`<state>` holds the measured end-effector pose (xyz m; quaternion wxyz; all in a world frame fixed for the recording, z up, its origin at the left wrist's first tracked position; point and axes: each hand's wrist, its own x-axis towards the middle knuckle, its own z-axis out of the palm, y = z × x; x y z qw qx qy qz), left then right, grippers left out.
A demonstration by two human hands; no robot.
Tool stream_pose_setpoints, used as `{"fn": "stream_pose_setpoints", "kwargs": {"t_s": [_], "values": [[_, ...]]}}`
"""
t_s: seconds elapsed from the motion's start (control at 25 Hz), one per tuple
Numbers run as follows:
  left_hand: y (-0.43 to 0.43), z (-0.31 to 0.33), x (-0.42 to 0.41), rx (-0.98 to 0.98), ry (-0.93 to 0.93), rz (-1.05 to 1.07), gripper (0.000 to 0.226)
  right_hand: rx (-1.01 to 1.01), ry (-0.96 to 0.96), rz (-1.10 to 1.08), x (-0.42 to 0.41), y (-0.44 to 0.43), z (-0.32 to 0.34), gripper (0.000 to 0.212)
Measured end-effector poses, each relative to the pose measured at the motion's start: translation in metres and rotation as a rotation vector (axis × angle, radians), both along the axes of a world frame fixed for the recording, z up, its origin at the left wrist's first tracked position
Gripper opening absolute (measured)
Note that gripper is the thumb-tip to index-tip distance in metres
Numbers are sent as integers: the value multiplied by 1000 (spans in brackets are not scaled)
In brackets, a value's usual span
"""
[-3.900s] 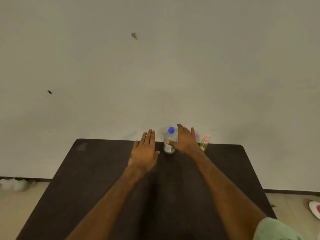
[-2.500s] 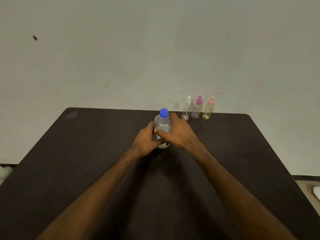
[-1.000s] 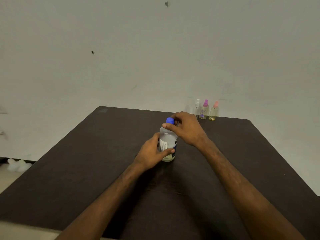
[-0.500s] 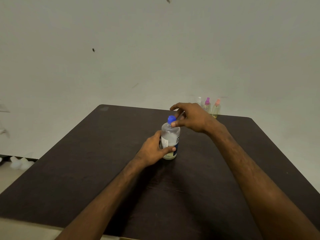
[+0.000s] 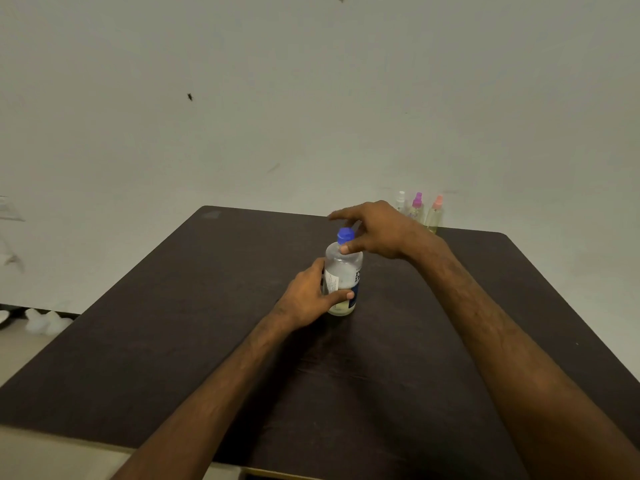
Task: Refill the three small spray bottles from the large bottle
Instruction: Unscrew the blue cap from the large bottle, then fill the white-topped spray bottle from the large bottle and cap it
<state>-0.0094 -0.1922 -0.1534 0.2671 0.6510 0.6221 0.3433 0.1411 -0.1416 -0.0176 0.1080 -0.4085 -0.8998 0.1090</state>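
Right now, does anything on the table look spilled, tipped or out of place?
Nothing stands out. The large bottle stands upright in the left hand, capped, the right hand gripping its blue cap. The three small spray bottles stand upright in a row at the far edge of the table. I see no liquid on it.

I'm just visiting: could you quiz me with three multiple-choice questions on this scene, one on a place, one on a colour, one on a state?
1. Where are the spray bottles? A) at the table's far edge B) on the floor C) in a hand
2. The big bottle's cap is: A) red B) blue C) green
3. The big bottle is: A) lying down B) upright, uncapped C) upright, capped
Answers: 1 A, they stand in a row by the wall; 2 B, the cap is plainly blue; 3 C, it stands capped, gripped by the left hand.
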Motion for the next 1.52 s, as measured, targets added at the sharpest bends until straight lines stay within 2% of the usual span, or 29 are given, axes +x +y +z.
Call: {"fn": "stream_pose_setpoints", "kwargs": {"t_s": [0.16,0.36,0.56,0.68,0.8,0.92,1.08,1.16,1.36,1.52], "values": [[-1,0,0,2,16,-3,78,172,-107,-127,-10,-1,-8,52],[1,2,0,-9,31,-2,78,112,-70,8,-7,-5,8,27],[-2,0,-1,3,12,-1,77,58,274,-63,16,-8,2,30],[-6,-4,-2,38,-35,15,76,-133,613,-160,38,-12,-39,35],[-11,-10,1,55,-88,31,70,-208,766,-287,53,-16,-86,37],[-15,-18,2,56,-90,41,71,-182,773,-384,63,-20,-121,34],[-25,-25,-1,69,-11,51,102,-252,721,-468,75,-21,-146,36],[-30,-26,-2,58,58,66,109,-260,740,-484,77,-21,-149,38],[-32,-29,3,59,129,45,72,-214,668,-439,70,-28,-157,47],[-27,-29,8,103,112,115,66,-200,621,-469,73,-26,-162,56]]}}
